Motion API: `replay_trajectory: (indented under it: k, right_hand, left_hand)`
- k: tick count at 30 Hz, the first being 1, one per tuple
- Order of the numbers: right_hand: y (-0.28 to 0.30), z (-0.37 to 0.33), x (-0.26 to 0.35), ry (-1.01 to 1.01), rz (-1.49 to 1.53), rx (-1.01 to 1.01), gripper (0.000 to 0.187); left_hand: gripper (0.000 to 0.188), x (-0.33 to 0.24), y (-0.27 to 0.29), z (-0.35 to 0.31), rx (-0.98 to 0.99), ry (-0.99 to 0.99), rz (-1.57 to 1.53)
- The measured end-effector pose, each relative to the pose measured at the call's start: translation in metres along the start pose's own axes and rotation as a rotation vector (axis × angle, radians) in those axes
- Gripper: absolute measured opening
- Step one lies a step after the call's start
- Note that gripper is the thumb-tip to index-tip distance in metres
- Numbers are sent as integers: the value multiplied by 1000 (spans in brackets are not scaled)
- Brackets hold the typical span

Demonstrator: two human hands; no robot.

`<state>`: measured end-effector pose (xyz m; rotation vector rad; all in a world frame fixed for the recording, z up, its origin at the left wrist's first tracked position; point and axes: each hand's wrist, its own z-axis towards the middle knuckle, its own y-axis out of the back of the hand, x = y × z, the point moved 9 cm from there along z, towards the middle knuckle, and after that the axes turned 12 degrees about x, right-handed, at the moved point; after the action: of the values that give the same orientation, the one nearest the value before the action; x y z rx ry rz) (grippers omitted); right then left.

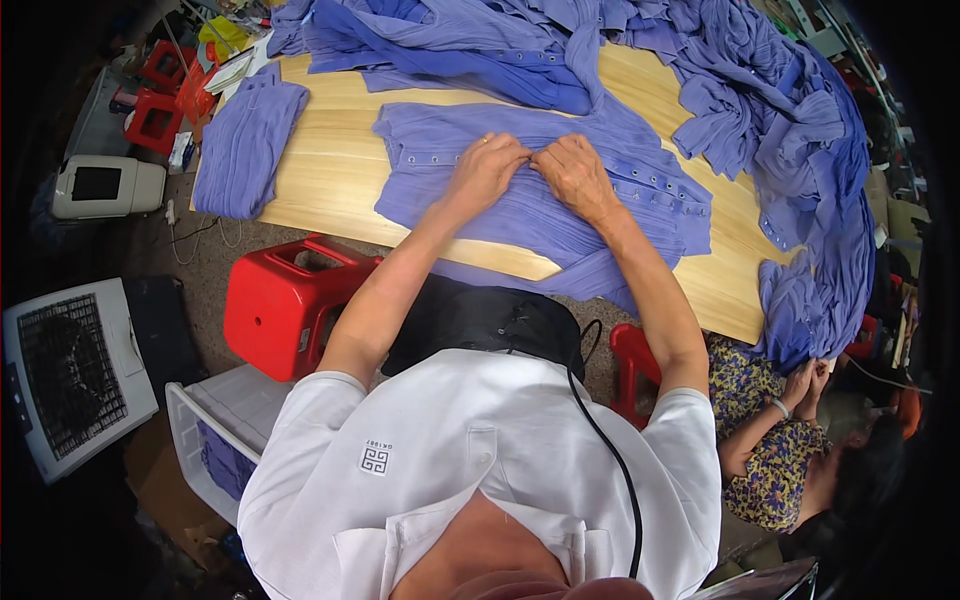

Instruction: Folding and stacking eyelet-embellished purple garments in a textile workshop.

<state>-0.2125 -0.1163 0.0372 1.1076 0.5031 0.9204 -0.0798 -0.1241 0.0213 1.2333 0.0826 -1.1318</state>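
Note:
A blue-purple pleated shirt lies spread on the wooden table in front of me, with a row of round metal snaps or eyelets along its front band. My left hand and my right hand meet over the middle of that band. Both have their fingers pinched together on the fabric, fingertips almost touching. Whatever small part of the band sits between the fingertips is hidden. One sleeve hangs over the near table edge below my right forearm.
More blue-purple garments heap along the far side and right end of the wooden table. A folded garment hangs at the left end. Red stools stand nearby. At the right, another person handles a garment.

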Motion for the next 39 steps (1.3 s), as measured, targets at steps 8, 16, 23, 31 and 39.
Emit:
replay_trajectory:
  k: [8, 16, 23, 31, 39]
  right_hand:
    - [1, 5, -5, 11, 23, -7, 11]
    - [-1, 6, -8, -82, 143, -11, 11]
    - [3, -4, 0, -13, -54, -21, 8]
    - [14, -43, -5, -314, 215, -94, 24]
    - [1, -32, 1, -333, -36, 95, 13]
  left_hand:
    - [12, 6, 0, 3, 4, 49, -14]
    - [12, 15, -2, 1, -2, 97, -68]
    - [22, 4, -5, 0, 91, 11, 60]
    - [29, -31, 8, -8, 191, -88, 363]
    - [9, -31, -18, 19, 27, 39, 282]
